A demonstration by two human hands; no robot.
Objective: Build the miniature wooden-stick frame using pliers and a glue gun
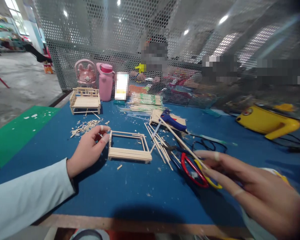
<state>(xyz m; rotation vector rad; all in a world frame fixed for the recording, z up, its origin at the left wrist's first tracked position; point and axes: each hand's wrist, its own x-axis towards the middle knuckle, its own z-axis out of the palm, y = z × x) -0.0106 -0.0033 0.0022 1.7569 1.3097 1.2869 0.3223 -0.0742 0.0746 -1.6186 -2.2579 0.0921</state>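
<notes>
My left hand (91, 146) pinches the left end of a small wooden stick frame (130, 154), which rests on the blue tabletop with several sticks laid side by side along its near edge. Between the thumb and fingers of my right hand (242, 180) is a long thin wooden stick (181, 141), pointing up and to the left. Below that stick lie scissors (193, 171) with red and yellow handles. A blue glue gun (173, 121) rests beyond, on a flat piece made of sticks. Loose wooden sticks (161, 146) are spread right of the frame.
A finished-looking miniature stick bench (85, 101) stands at the back left, near a pink bottle (106, 83) and a lit phone (121, 86). Cut stick bits (86, 127) lie in a heap. Bagged sticks (146, 99) sit by the perforated metal screen (90, 36). A yellow container (267, 118) is at right.
</notes>
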